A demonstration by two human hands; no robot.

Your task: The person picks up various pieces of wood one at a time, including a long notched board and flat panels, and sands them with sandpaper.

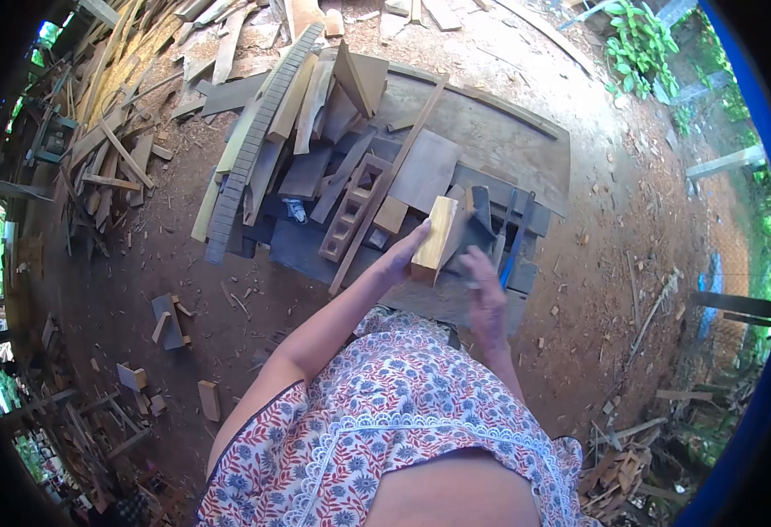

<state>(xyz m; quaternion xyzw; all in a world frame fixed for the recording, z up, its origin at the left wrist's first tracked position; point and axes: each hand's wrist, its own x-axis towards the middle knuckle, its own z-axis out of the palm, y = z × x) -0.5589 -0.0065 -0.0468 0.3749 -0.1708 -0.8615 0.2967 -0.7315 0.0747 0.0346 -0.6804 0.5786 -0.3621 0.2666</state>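
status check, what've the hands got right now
Left hand gripping pale wood block, stood on end. Right hand against its side, grip unclear. Offcuts crowd the workbench.

Pale smooth wood block [435, 237]

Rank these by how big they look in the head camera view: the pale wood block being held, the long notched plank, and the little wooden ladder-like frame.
1. Long notched plank, clearly the largest.
2. Ladder-like frame.
3. Pale wood block, held by the left hand.

The frame lies farther from the camera than the block, so their true order is unsure.
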